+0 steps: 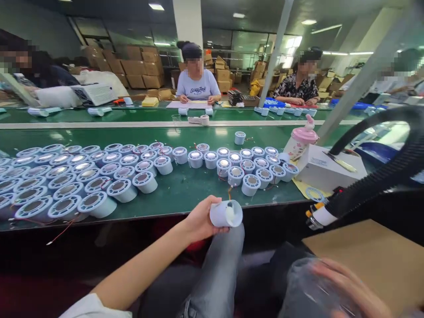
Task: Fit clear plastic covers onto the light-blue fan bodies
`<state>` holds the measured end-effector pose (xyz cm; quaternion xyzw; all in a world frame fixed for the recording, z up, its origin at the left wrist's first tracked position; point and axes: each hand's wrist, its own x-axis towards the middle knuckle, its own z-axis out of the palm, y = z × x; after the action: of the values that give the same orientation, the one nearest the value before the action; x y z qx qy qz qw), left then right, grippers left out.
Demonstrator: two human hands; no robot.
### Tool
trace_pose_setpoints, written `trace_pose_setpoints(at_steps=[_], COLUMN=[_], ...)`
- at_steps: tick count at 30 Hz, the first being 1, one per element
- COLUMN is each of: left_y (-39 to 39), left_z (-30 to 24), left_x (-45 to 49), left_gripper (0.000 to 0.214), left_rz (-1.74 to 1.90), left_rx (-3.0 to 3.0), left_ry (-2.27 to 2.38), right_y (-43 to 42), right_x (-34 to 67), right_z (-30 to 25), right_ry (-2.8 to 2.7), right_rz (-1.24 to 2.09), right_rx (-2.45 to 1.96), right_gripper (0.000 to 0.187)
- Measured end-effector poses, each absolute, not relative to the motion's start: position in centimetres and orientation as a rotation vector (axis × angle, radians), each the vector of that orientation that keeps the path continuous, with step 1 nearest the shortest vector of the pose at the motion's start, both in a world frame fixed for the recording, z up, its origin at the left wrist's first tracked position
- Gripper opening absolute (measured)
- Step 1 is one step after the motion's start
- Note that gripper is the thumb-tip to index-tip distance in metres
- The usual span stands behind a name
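Observation:
My left hand (pixel 201 219) is closed around a light blue plastic cup-shaped housing (pixel 219 215) in front of the table edge. The housing lies on its side with its open end toward the right, and something whitish shows inside. A thin orange-red wire (pixel 229 192) sticks up behind it. Low on the right is my right hand (pixel 347 282), smeared by motion, at a clear plastic bag (pixel 306 282). Whether its fingers grip anything there is too blurred to make out.
Many similar blue housings (pixel 121 187) with wires crowd the green table (pixel 185 194). On the right stand a pink-lidded cup (pixel 300 143), a white box (pixel 331 170) and a black hose-held tool (pixel 319 216) above a cardboard box (pixel 371 260). Several people work opposite.

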<state>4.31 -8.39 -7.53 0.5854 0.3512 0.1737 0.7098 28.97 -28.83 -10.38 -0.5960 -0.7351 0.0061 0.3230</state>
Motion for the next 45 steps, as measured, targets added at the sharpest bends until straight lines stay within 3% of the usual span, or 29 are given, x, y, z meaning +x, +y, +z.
trace_pose_setpoints(at_steps=[3,6,11,13,16,18,20,24,32,38,39,43,45], left_y=[-10.8,-12.0,-13.0,-13.5,-14.1,-14.2,-14.2,-13.8,-13.2,-13.2,-13.1,-11.6,-10.5], left_z=[-8.9,-9.2,-8.6,-8.6,-9.2,-9.8,-10.5,-11.7,-12.2,-12.1,-12.1,-11.5,-10.8], left_x=[6.5,7.1,7.1,7.1,7.2,7.2,7.0,6.9,6.9,7.7,8.2,11.6,13.8], left_gripper=[0.066,0.056,0.022,0.019,0.018,0.022,0.042,0.068,0.073,0.069,0.067,0.062,0.061], left_rz=[0.042,-0.147,-0.040,0.030,0.146,0.232,0.295,0.417,0.191,0.095,0.087,-0.003,-0.066], left_rx=[1.011,1.161,1.755,1.946,2.088,2.042,1.981,1.991,1.846,1.471,1.418,1.316,1.337], left_ry=[0.676,0.630,0.515,0.496,0.491,0.519,0.535,0.435,0.311,0.379,0.395,0.423,0.395], right_y=[-28.5,-26.5,-25.7,-26.0,-26.4,-26.6,-26.8,-26.8,-26.8,-26.8,-26.9,-27.4,-27.5], right_x=[26.1,23.5,22.6,22.9,23.5,23.8,24.0,24.0,24.5,25.9,26.2,27.0,27.7], right_z=[-10.7,-10.5,-10.5,-10.8,-10.9,-10.7,-10.4,-10.0,-10.6,-12.0,-12.3,-12.9,-12.8], right_ry=[-1.991,-2.041,-2.033,-2.029,-1.958,-1.820,-1.659,-1.432,-1.048,-0.891,-0.936,-1.125,-1.123], right_rz=[-0.014,-0.081,-0.095,-0.055,0.274,0.545,0.707,0.768,0.946,1.172,1.166,0.962,0.820], right_rx=[-1.619,-1.718,-1.903,-1.932,-1.886,-1.809,-1.724,-1.638,-1.595,-1.397,-1.382,-1.479,-1.526], right_gripper=[0.052,0.049,0.029,0.020,0.015,0.013,0.013,0.028,0.036,0.019,0.017,0.044,0.041])
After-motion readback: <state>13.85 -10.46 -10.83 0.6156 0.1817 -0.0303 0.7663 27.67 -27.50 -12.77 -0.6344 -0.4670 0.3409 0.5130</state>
